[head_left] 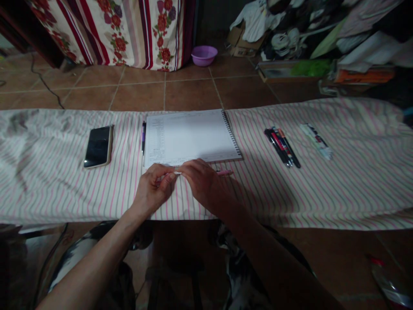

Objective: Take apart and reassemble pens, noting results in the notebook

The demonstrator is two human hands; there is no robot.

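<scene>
My left hand (pixel 155 187) and my right hand (pixel 203 181) meet just below a spiral notebook (pixel 190 135) on the striped cloth (pixel 48 189). Both hands pinch a pink pen (pixel 225 172): its pink end sticks out to the right of my right hand, and a small white part shows between the fingertips. The notebook lies open with a ruled or tabled page facing up. A purple pen (pixel 143 135) lies along its left edge.
A dark phone (pixel 98 146) lies at the left. Several pens (pixel 282 146) and a small wrapper (pixel 316 141) lie at the right. On the tiled floor beyond are a purple bowl (pixel 204 55), a flowered cloth (pixel 129 30) and piled clutter (pixel 322 38).
</scene>
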